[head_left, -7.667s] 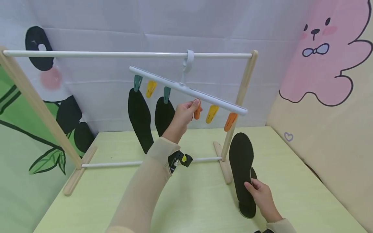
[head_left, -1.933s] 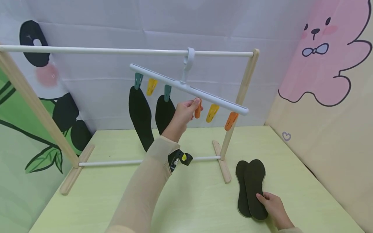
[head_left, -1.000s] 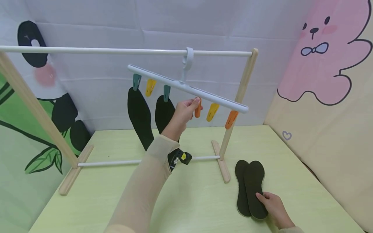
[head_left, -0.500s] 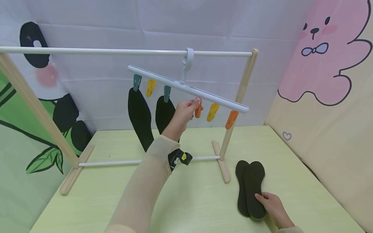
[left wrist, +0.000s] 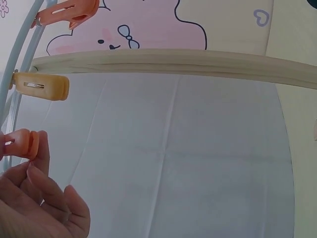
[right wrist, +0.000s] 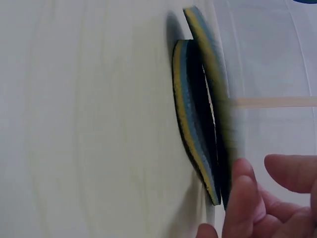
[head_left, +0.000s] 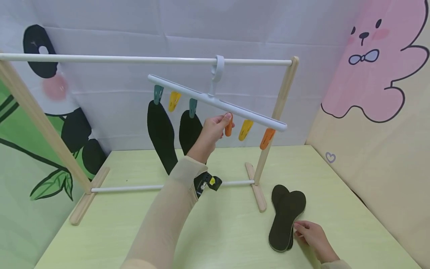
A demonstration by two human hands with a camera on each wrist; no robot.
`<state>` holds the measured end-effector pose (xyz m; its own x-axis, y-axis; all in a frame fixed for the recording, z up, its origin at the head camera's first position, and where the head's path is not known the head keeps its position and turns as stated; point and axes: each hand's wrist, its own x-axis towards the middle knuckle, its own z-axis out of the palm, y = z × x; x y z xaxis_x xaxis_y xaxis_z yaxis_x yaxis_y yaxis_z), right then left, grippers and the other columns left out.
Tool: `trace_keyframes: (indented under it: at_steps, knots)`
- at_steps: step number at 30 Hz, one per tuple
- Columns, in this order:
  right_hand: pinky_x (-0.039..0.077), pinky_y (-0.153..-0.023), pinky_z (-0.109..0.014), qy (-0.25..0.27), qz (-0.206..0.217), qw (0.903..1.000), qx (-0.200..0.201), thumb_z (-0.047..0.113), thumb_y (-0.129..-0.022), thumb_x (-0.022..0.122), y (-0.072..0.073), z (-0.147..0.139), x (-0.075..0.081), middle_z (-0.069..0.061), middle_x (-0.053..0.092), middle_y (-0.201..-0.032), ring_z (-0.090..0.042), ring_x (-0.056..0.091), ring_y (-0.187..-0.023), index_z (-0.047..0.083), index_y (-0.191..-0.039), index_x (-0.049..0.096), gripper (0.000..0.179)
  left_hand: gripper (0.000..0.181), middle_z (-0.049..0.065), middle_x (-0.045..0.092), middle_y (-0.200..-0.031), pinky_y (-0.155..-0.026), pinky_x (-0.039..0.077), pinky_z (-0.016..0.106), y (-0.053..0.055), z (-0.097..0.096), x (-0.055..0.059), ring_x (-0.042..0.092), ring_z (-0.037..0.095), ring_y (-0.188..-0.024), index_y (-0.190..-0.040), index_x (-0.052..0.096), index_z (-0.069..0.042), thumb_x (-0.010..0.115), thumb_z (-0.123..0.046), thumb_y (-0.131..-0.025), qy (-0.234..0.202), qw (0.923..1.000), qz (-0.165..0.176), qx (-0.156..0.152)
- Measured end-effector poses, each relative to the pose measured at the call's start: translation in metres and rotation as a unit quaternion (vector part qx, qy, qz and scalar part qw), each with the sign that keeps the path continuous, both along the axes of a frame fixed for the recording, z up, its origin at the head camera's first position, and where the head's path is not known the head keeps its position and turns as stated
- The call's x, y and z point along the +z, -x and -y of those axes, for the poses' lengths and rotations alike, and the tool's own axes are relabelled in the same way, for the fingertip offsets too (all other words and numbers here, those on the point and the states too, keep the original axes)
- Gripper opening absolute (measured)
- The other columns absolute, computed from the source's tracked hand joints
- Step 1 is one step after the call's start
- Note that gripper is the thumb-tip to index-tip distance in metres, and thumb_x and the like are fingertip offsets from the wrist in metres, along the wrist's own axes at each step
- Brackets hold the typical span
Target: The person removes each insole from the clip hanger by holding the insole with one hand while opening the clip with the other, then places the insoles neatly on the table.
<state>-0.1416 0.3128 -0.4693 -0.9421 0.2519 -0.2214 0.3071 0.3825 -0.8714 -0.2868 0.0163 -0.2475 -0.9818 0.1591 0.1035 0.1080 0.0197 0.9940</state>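
Note:
In the head view my left hand (head_left: 209, 134) pinches an orange clothes peg (head_left: 228, 125) between thumb and fingers, below a white hanger (head_left: 248, 114). The left wrist view shows the fingers pressing that orange peg (left wrist: 21, 143). To the right, a dark insole (head_left: 285, 224) lies crossed over a second insole (head_left: 279, 192) above the table. My right hand (head_left: 314, 237) is at their right edge; in the right wrist view a fingertip meets the upper, blurred insole (right wrist: 213, 69) while the thumb (right wrist: 292, 172) stands apart from it. The lower insole (right wrist: 185, 114) shows yellow and blue layers.
Two dark insoles, one at the left (head_left: 160, 130) and one partly behind my arm (head_left: 189, 130), hang from green pegs (head_left: 158, 94). Yellow pegs (head_left: 246, 130) and another orange peg (head_left: 267, 139) are also on the hanger, hooked over the rack's white rail (head_left: 134, 59).
The upper insole has turned, its near end swinging left across the lower one. My right thumb has come off its face. My left hand keeps its pinch on the orange peg.

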Motion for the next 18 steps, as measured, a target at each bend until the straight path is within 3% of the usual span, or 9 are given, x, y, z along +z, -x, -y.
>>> trace_keyframes:
  at_steps: [11,14,18]
  knots:
    - [0.047,-0.059,-0.025,-0.001,0.001,1.0000,0.001,0.004,-0.095,0.052,0.0002,0.0037,0.0017,-0.002,0.064,-0.074,-0.011,0.058,-0.068,-0.018,-0.115,0.056,0.030,0.042,-0.001,0.046,-0.068,-0.072,0.030,0.030,0.0006,0.0018,-0.0005,0.030,0.015,-0.057,-0.103,0.065,0.006,0.051,-0.033,-0.099,0.004,1.0000,-0.004,-0.004]
    - [0.047,-0.059,-0.025,0.002,0.001,1.0000,0.001,0.004,-0.095,0.052,-0.0001,0.0061,0.0038,-0.001,0.063,-0.073,-0.012,0.058,-0.067,-0.017,-0.115,0.056,0.030,0.041,0.001,0.049,-0.069,-0.072,0.030,0.030,0.0015,0.0013,-0.0007,0.032,0.015,-0.059,-0.093,0.065,0.004,0.052,-0.034,-0.098,0.001,1.0000,-0.005,-0.004]
    - [0.047,-0.059,-0.025,0.006,-0.006,1.0000,0.001,0.003,-0.094,0.051,-0.0009,0.0096,0.0057,-0.002,0.062,-0.072,-0.014,0.057,-0.066,-0.017,-0.114,0.056,0.029,0.039,0.004,0.061,-0.087,-0.076,0.033,0.032,0.0031,-0.0003,-0.0011,0.037,0.016,-0.064,-0.082,0.062,-0.002,0.051,-0.036,-0.098,0.000,1.0000,-0.001,0.003]
